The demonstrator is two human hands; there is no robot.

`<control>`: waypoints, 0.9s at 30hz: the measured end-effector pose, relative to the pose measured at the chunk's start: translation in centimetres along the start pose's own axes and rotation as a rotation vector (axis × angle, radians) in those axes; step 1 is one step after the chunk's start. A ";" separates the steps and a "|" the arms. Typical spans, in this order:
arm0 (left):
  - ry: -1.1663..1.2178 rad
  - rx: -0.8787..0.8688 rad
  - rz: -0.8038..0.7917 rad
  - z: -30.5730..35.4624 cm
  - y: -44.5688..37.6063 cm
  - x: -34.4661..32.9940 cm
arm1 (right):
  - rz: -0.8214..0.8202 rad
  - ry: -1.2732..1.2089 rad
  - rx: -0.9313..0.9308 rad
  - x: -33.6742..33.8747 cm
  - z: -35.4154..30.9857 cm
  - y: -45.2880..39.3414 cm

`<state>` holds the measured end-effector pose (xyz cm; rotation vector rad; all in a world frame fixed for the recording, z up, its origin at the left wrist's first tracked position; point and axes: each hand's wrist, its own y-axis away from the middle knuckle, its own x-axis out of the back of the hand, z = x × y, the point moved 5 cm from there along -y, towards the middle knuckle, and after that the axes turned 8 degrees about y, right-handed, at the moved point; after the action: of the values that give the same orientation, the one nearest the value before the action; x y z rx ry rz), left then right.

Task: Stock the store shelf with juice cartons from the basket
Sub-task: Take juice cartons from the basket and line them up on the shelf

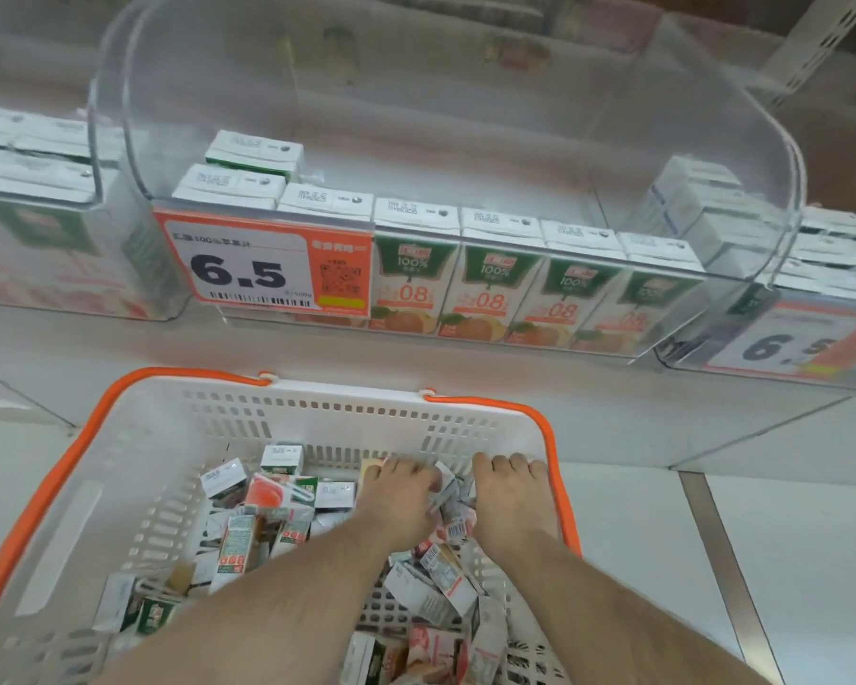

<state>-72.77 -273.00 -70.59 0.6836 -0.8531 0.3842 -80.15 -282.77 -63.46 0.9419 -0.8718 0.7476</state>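
Both my hands are down inside the basket, at its far right corner. My left hand (pixel 399 491) lies palm down over the heap, fingers curled forward onto a juice carton (pixel 447 491) that sits between the two hands; the fingertips touch its crumpled top edge. Whether the thumb closes under it I cannot tell. My right hand (pixel 510 496) is just beside, knuckles up, fingers bent down against the same carton's right side and close to the basket wall. Fingertips hidden, so the grip itself is not visible. Neither hand is spread wide; both are narrowed around that one carton.

The white basket (pixel 134 467), with orange handles (pixel 45 506), stands on the pale ledge below the shelf. Loose cartons (pixel 248 531) lie jumbled across its floor, some on their sides, some end-up, more toward me near my forearms.

Above, the clear shelf bin (pixel 742 155) holds a front row of upright cartons (pixel 490 284), green and orange faces outward, touching side to side. Two more stand behind at the left end (pixel 253 150). The back of the bin is bare. A price tag reading 6.5 (pixel 248 269) covers the bin's left front. Neighbouring bins to left (pixel 31 190) and right (pixel 831 269) also hold cartons.
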 end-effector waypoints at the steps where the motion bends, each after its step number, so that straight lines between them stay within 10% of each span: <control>1: -0.003 -0.006 -0.001 0.4 -0.6 -0.4 | 0.002 -0.001 0.007 0.2 0.1 0.1; 7: 0.202 0.174 0.062 0.6 -2.3 -1.0 | 0.022 0.006 0.072 1.7 1.1 0.5; 14: 1.299 0.389 0.263 -1.5 1.9 2.0 | 0.023 -0.066 0.104 4.5 1.4 1.4; 18: 1.842 0.428 0.123 -1.2 5.1 3.5 | 0.011 -0.307 0.152 8.5 1.8 2.8; 27: 2.166 0.351 0.066 0.1 11.3 9.8 | 0.120 -0.413 0.295 18.6 3.4 8.4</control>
<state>-73.29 -264.45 -58.32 0.2154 1.2735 1.0001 -79.75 -279.53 -43.00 1.3446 -1.2078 0.8120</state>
